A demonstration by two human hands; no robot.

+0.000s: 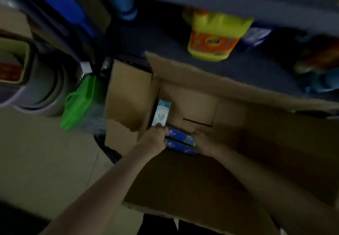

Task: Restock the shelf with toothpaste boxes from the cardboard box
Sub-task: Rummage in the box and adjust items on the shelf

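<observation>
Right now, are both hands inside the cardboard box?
Yes, the left hand and right hand both reach into the cardboard box at the blue toothpaste boxes.

1. Cardboard box (229,161): brown, large, flaps open, standing in front of the shelf.
2. Two blue toothpaste boxes (178,139): stacked flat, long sides level, at the box's near-left inside corner.
3. White-teal toothpaste box (161,112): upright on end against the box's left wall.
4. Shelf (256,73): dark, low, behind the box's far flap.
</observation>
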